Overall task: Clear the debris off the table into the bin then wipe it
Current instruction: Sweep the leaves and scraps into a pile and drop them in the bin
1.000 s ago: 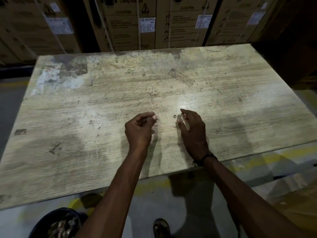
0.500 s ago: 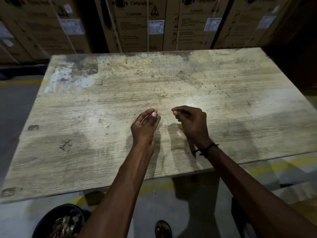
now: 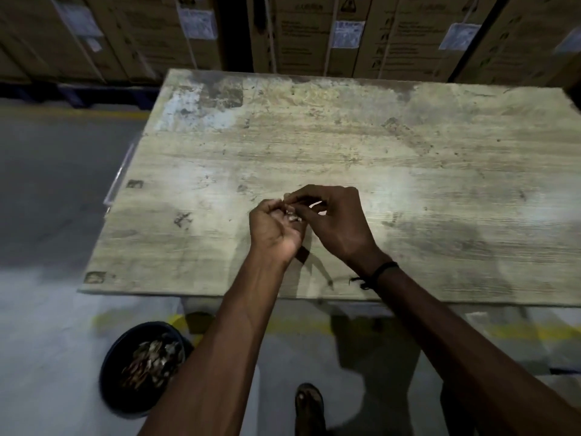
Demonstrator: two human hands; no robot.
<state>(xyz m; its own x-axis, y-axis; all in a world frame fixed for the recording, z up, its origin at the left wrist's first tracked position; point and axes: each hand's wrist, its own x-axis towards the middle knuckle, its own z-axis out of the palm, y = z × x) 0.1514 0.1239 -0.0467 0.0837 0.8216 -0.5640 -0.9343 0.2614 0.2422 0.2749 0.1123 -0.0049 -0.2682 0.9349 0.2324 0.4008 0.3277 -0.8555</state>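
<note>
Both hands meet above the middle of the worn wooden table (image 3: 408,171). My left hand (image 3: 273,229) is cupped palm-up and holds small pale bits of debris (image 3: 292,215). My right hand (image 3: 336,220) has its fingertips curled and pinched together at the left hand's cupped fingers, touching the debris there. A dark round bin (image 3: 110,372) stands on the floor below the table's near left corner, with scraps inside it.
Stacked cardboard boxes (image 3: 314,33) line the far side of the table. Grey floor with a yellow line (image 3: 518,333) runs along the near edge. My sandalled foot (image 3: 309,401) is beside the bin. Stains and small specks mark the tabletop.
The hands have come together: the right hand moved left until its fingertips reached the cupped left hand. The view swung left, bringing the bin more into sight.
</note>
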